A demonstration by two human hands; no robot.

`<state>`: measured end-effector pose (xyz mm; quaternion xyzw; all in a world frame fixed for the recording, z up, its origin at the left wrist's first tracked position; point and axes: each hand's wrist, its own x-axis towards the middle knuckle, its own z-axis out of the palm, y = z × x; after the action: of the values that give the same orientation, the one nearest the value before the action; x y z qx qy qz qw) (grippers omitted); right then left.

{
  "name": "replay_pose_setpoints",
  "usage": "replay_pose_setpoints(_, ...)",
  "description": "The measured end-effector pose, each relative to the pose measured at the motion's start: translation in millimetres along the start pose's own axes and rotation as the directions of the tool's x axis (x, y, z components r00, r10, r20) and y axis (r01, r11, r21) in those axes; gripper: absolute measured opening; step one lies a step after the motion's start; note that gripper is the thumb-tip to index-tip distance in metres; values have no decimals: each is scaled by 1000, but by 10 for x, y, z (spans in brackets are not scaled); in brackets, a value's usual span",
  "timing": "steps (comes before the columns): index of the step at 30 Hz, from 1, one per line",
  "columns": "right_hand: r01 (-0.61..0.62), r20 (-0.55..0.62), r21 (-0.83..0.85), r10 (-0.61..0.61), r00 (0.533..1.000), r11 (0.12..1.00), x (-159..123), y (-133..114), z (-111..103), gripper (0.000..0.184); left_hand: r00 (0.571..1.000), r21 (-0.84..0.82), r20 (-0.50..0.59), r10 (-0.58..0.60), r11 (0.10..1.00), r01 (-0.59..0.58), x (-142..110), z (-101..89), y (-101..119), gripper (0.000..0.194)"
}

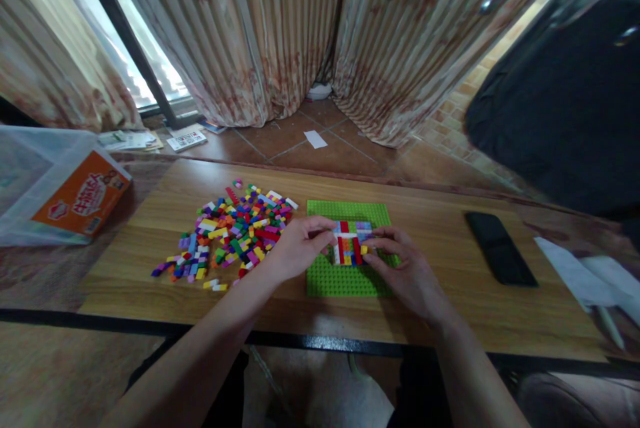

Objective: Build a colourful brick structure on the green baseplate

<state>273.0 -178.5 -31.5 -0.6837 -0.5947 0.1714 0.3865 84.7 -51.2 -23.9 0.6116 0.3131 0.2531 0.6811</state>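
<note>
A green studded baseplate (pixel 345 285) lies on the wooden table, with a block of coloured toy bricks (pixel 349 251) near its middle. Red, white, blue, orange and yellow bricks make up this block, and a white strip (pixel 346 235) runs across it. My left hand (pixel 299 248) is closed at the block's left edge, thumb and index finger close together by the strip's end. On the other side, my right hand (pixel 403 265) pinches a small yellow brick (pixel 364 250) at the block's right edge. Its fingers hide part of that edge.
Left of the baseplate spreads a loose pile of mixed bricks (pixel 240 235). A clear plastic tub (pixel 55 181) with an orange label stands at the far left. A black phone (pixel 500 248) lies to the right, with white papers (pixel 575 275) beyond. Curtains (pixel 240 35) hang behind the table.
</note>
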Motion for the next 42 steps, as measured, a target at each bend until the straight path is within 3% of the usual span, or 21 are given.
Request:
replay_pose_setpoints(13, 228, 5, -259, -235, 972, 939, -33, 36, 11, 21, 1000, 54, 14, 4, 999, -5, 1, -20, -30, 15)
replay_pose_setpoints(31, 162, -47, -195, -174, 984, 967, -58, -18, -2, 23, 996, 220, 42, 76, 972, -83, 7, -54, -87, 18)
replay_pose_setpoints(42, 103, -47, -130, -110, 993, 986, -31, -8, 47, 19, 998, 193, 45, 43, 980, -51, -7, -51, -60, 17)
